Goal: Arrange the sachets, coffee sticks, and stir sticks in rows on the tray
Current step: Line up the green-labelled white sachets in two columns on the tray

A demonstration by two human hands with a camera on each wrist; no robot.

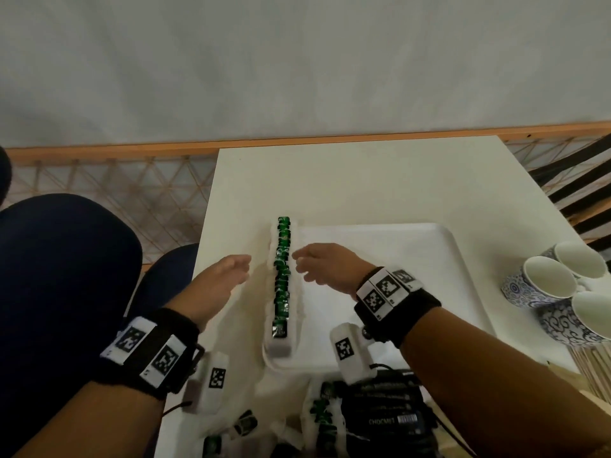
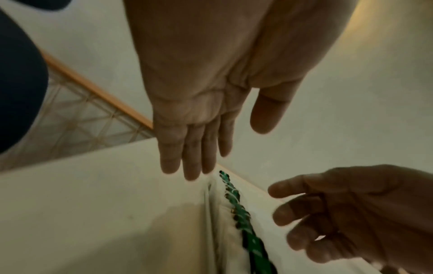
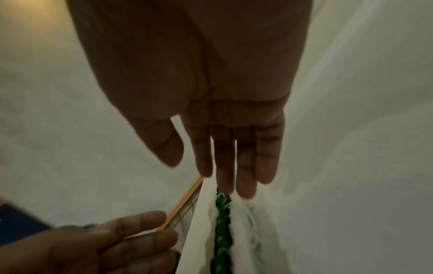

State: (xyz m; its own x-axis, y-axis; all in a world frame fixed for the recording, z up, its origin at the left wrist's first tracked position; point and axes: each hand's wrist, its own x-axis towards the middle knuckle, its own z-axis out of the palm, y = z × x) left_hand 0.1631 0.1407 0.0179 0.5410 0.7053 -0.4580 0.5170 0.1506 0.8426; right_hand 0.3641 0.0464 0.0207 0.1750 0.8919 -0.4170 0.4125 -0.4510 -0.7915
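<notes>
Dark coffee sticks (image 1: 386, 411) lie in a pile at the near edge of the table (image 1: 347, 180), with loose green-and-white sachets (image 1: 322, 421) just to their left. Left hand (image 1: 220, 284) and right hand (image 1: 325, 267) hover on either side of a sachet row (image 1: 282, 276), both with fingers straight and relaxed, holding nothing; neither touches the row. In the left wrist view the left hand (image 2: 211, 92) shows its fingers (image 2: 187, 157) together and the thumb apart, above the far end of the row (image 2: 239, 207), with the right hand (image 2: 351, 213) opposite. In the right wrist view the right hand (image 3: 211, 92) is likewise flat, fingertips (image 3: 243, 185) over the row's far end (image 3: 221, 213). The row runs near-to-far along the left edge of the white tray (image 1: 413, 259), sachets overlapping. Blue-patterned cups (image 1: 555, 285) stand grouped at the right edge of the table, beside the tray. Pale stir sticks (image 1: 591, 365) lie near them at the near right corner.
</notes>
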